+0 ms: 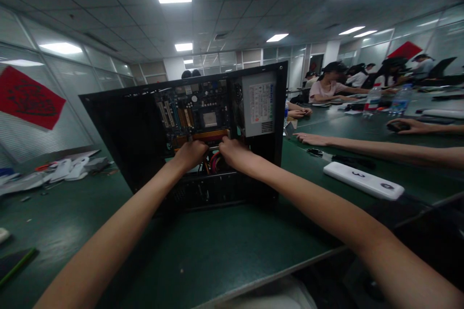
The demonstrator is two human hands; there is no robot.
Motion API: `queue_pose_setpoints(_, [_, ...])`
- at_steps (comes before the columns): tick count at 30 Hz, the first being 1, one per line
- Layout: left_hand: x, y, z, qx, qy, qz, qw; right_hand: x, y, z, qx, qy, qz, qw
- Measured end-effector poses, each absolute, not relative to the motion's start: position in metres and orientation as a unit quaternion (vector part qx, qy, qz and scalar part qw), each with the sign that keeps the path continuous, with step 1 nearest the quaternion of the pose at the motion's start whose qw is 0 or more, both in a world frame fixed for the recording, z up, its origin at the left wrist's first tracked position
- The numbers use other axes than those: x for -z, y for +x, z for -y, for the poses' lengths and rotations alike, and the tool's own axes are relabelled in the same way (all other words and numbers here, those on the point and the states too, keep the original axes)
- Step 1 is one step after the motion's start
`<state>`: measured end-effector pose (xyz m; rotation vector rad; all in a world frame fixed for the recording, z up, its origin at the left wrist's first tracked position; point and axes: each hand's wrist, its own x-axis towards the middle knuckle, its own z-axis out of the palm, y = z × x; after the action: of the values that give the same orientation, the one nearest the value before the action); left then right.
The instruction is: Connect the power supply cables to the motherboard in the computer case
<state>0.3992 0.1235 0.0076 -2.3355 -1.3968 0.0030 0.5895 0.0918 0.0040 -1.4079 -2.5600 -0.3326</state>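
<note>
computer case is standing open on the green surface, its open side facing the person and its frame surrounding the fingers of both hands. the left hand and the right hand are reaching inside, near each other, at the lower part of the motherboard. the fingers of each are curling narrowly beside an orange strip; i cannot tell whether they are gripping anything, as the tips are hiding. coloured cables are looping just below and between the fingers. a silver power supply is sitting above and right of them. farther right of the fingers, a white bar is lying on the surface, and another person's hand is covering a black mouse.
</note>
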Motion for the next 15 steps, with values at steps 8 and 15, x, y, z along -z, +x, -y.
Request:
queue_pose_setpoints(8, [-0.007,0.404,-0.122,-0.024,-0.837,0.500,0.222,0.001,0.588,-0.107,0.146,-0.448,0.877,0.095])
queue_pose_setpoints(15, [-0.007,0.402,-0.127,0.010,-0.843,0.496,0.208,-0.017,0.582,-0.116,0.201,-0.382,0.900,0.067])
